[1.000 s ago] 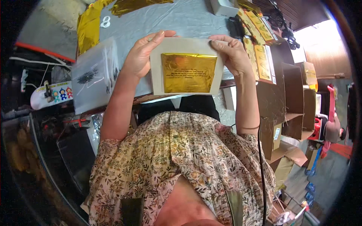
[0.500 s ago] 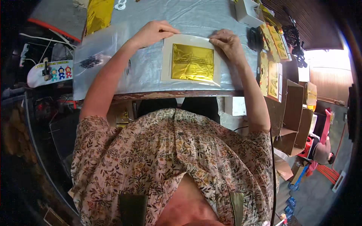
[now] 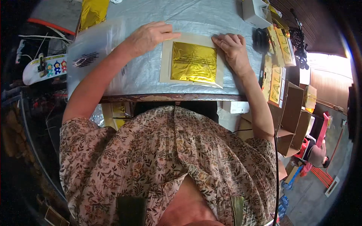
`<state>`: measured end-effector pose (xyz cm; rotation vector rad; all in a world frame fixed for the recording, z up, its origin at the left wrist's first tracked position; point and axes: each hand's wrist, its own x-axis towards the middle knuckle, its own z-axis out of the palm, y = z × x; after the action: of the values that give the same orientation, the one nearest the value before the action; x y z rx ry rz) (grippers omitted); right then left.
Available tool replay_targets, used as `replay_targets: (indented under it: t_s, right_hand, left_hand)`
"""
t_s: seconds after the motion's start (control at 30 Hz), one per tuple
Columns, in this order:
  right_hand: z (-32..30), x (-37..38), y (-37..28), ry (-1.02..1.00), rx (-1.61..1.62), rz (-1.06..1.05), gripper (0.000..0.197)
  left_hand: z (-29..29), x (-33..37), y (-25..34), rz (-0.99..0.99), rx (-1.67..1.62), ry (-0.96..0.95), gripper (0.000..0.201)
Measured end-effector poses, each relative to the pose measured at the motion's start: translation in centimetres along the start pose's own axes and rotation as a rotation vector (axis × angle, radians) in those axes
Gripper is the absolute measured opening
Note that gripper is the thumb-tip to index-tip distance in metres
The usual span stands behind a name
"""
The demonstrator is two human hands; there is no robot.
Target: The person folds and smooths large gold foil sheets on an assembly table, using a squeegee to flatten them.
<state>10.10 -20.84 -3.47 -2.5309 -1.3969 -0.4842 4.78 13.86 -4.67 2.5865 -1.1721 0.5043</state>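
A clear plastic bag (image 3: 220, 81) lies flat near the table's front edge. Inside or under it are a pale sheet and a shiny gold foil packet (image 3: 194, 62); the layering is hard to make out. My left hand (image 3: 151, 37) is closed at the bag's far left corner, fingers curled and one finger along the far edge. At the far right corner, my right hand (image 3: 233, 51) pinches the bag's edge between thumb and bent fingers.
A stack of clear plastic bags (image 3: 92, 56) lies to the left, gold foil (image 3: 93, 14) beyond it. A white box (image 3: 256, 13), a black object (image 3: 259, 39) and yellow printed cards (image 3: 276, 84) line the right. Cardboard boxes (image 3: 292, 113) stand beside the table.
My left hand has turned slightly and its finger lies further along the bag's far edge. My right hand has shifted slightly right and down. The whole view has shifted a little.
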Motion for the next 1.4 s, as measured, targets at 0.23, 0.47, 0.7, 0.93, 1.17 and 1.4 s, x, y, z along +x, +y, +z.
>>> replay_targets:
  t_s: [0.23,0.47,0.7,0.93,1.17,1.4]
  right_hand:
    - [-1.5,-0.2,-2.0,-0.274,-0.276,0.077,0.057]
    - [2.7,4.2,-11.5,-0.221,0.003,0.265,0.073]
    - [2.6,2.7,-11.0,-0.153,-0.059,0.339,0.065]
    - [1.0,-0.7,-8.3,-0.183,0.02,0.516,0.057]
    - [1.3,-2.7,-8.0,-0.119,-0.015,0.562,0.059]
    - [2.6,-2.8,-7.4,-0.088,-0.102,0.637,0.071]
  left_hand:
    - [0.0,-0.2,2.1,-0.039,0.25,-0.065,0.053]
    - [-0.1,-0.3,2.9,-0.064,0.272,-0.106,0.048]
    - [0.1,-1.2,3.2,-0.213,0.158,-0.128,0.058]
    - [0.8,-2.4,2.9,-0.249,0.082,-0.069,0.062]
    - [-0.6,-2.1,3.2,-0.237,-0.019,-0.036,0.05]
    - [-0.1,4.8,2.0,-0.539,0.135,-0.228,0.033]
